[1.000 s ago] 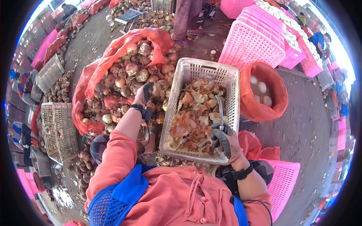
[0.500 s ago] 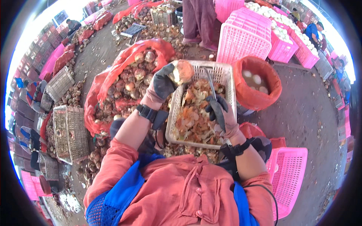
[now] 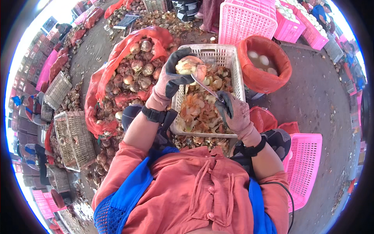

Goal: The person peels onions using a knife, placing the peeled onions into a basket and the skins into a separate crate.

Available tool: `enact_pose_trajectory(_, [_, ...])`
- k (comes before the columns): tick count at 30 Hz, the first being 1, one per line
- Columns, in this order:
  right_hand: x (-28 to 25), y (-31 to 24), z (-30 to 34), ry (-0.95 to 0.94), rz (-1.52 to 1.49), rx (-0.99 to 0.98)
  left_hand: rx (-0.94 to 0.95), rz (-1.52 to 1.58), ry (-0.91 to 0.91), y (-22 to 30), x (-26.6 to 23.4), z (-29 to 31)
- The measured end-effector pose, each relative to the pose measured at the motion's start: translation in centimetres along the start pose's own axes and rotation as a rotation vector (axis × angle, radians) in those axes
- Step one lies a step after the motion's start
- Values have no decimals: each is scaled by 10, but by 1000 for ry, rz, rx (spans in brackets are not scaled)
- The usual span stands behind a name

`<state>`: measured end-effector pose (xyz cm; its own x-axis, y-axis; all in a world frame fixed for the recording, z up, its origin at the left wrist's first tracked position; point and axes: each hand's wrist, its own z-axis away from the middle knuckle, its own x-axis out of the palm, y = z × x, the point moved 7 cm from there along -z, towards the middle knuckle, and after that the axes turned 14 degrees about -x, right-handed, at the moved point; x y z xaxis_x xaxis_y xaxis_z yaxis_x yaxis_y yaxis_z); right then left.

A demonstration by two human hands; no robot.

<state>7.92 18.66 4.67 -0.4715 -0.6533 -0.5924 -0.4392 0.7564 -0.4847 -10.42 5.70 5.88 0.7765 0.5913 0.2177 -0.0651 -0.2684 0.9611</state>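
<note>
An onion [image 3: 191,67] with brown-orange skin sits in my gloved left hand [image 3: 172,76], fingers and thumb wrapped round it. My gloved right hand [image 3: 233,113] grips a thin knife [image 3: 205,86], whose blade reaches up to the onion's lower side. Below both hands stands a white plastic crate [image 3: 176,125] holding loose onion skins [image 3: 198,109]. To the left, an open red mesh sack [image 3: 104,74] is full of unpeeled onions [image 3: 137,65]. A red mesh-lined bucket [image 3: 282,74] at the right holds a few peeled white onions [image 3: 264,60] in cloudy liquid.
A pink crate [image 3: 306,167] lies by my right knee, and stacked pink crates [image 3: 249,25] stand ahead. Brown crates [image 3: 74,138] and loose onions [image 3: 104,156] are at the left. Pink crates of peeled onions [image 3: 288,15] stand far right. Another person's legs [image 3: 210,15] show ahead.
The knife blade, apart from the onion before, has come up against it. My left hand has turned the onion and brought it nearer the right hand. The view has shifted slightly.
</note>
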Motion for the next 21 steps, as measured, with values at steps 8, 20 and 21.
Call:
enact_pose_trajectory(8, [4, -6, 1, -2, 62, 59, -4, 41, 46, 1, -6, -2])
enact_pose_trajectory(20, [14, 8, 7, -27, 258, 9, -2, -38, 76, 20, 3, 14])
enact_pose_trajectory(21, [14, 11, 7, -29, 260, 8, 21, -110, 80, 18, 2, 14])
